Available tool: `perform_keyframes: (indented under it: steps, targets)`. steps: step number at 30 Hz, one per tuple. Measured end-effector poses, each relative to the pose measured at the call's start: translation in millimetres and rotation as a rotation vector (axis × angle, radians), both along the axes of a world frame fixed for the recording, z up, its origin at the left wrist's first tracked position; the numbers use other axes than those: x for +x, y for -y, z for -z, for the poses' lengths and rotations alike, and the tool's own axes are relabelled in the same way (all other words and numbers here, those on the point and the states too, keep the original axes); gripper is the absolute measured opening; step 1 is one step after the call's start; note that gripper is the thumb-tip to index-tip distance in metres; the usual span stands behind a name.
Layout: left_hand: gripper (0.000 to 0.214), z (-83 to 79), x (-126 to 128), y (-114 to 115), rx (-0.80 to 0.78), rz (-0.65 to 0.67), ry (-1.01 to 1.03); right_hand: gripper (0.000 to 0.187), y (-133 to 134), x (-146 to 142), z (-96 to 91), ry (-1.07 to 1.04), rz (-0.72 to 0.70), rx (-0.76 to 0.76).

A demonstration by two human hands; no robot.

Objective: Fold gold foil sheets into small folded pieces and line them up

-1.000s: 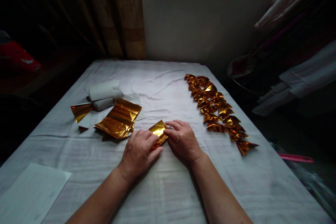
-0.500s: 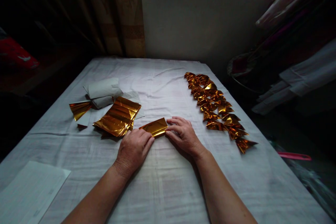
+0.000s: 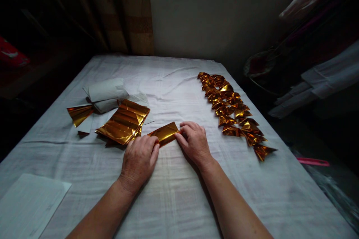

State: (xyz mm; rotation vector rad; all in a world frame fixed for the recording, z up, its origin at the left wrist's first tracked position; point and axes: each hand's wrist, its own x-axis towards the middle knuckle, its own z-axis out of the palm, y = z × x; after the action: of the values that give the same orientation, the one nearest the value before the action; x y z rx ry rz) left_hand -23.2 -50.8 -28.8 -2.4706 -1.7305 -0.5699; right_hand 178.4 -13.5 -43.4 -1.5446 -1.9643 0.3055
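Observation:
A folded strip of shiny gold foil paper lies on the cloth between my two hands. My left hand has its thumb and curled fingers closed on the strip's near left end. At the right end my right hand pinches the edge between thumb and bent fingers. Left of the strip, close to my left hand, rests a stack of gold foil sheets with crease lines across it. Two rows of folded gold foil pieces, nested into one another, run along the right side.
White papers and a fanned gold piece lie behind the stack. A pale sheet is at the near left on the cloth-covered table. Beyond the right edge are a pink handle and hanging white cloth.
The view has shifted slightly. My left thumb has drawn back from the strip's front edge, and my right fingers have curled in closer at its right end.

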Motion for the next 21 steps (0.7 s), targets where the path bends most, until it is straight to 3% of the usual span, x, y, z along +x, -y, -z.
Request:
perform_keyframes:
  steps: [9,14,17,21]
  targets:
    - [0.010,-2.5,1,0,-0.040,-0.011,-0.016,0.010,3,-8,1.1,0.069,0.089,0.016]
    - [0.011,-0.6,1,0,-0.028,-0.020,-0.023,0.041,11,-25,1.6,0.088,0.093,0.060]
    - [0.012,-0.1,1,0,-0.023,-0.012,-0.022,0.050,14,-33,2.4,0.108,0.110,0.060]
    - [0.013,-0.7,0,0,-0.026,0.003,0.004,0.039,10,-28,3.6,0.107,0.153,0.032]
